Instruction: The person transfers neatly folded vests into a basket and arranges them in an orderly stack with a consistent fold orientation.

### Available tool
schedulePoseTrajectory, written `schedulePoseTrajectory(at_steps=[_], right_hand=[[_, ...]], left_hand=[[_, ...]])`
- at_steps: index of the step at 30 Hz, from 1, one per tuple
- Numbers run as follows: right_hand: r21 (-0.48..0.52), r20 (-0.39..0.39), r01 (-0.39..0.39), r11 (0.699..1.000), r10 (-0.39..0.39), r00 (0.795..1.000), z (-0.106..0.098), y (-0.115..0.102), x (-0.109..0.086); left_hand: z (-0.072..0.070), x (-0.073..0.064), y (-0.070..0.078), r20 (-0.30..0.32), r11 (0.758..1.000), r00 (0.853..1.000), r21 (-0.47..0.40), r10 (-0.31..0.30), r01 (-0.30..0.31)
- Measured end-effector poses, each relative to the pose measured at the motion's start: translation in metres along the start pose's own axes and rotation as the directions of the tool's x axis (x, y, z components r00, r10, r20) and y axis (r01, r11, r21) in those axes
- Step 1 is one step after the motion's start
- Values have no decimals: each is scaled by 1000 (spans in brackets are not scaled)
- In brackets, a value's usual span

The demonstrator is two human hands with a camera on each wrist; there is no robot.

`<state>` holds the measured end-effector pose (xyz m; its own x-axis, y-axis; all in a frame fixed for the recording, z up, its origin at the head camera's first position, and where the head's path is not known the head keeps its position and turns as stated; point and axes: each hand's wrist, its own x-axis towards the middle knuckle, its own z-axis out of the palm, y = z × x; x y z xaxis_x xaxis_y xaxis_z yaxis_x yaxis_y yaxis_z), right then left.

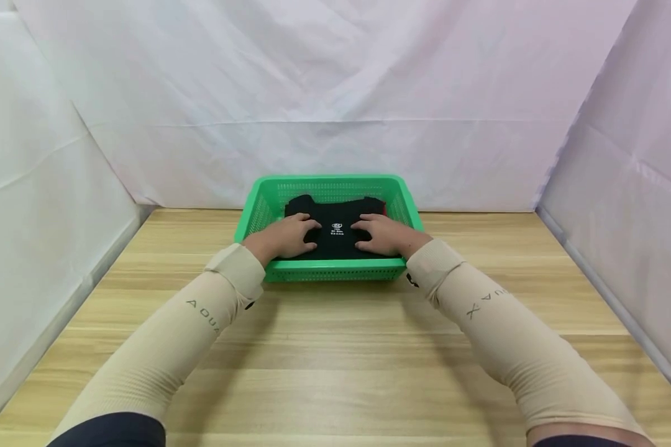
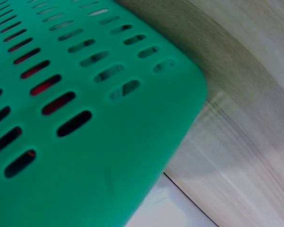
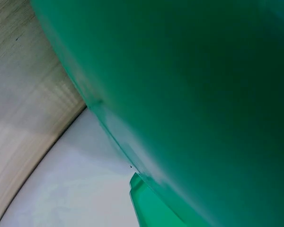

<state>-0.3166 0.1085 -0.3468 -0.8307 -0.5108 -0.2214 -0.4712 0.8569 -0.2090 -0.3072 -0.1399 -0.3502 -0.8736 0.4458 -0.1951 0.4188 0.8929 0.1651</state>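
A black folded T-shirt with a small white print on its front lies inside a green plastic basket. On the shirt's left part rests my left hand, its fingers spread and pointing inward. My right hand rests on the right part in the same way, fingers extended toward the print. Both wrists pass over the basket's side corners. Something red shows at the shirt's right edge. In the left wrist view the slotted basket wall fills much of the picture, and red and black show through its slots.
The basket stands on a wood-grain table close to its back edge. White cloth hangs behind the table, with more white sheeting along the left and right sides.
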Motion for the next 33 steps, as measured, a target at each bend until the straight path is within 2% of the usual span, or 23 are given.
schedulePoseTrajectory(at_steps=[4, 8, 21, 33], right_hand=[[-9, 63, -2, 1000, 3, 998, 0, 1, 2], [-6, 82, 9, 1000, -8, 997, -3, 0, 2], [-7, 83, -15, 1000, 16, 996, -7, 3, -2], [-8, 82, -14, 1000, 14, 997, -3, 4, -3]], left_hand=[[0, 0, -1, 38, 1000, 999, -13, -2, 2], [-1, 0, -2, 38, 1000, 999, -16, 12, -12], [-4, 7, 5, 56, 1000, 998, 23, 8, -10], [0, 6, 7, 58, 999, 998, 36, -30, 28]])
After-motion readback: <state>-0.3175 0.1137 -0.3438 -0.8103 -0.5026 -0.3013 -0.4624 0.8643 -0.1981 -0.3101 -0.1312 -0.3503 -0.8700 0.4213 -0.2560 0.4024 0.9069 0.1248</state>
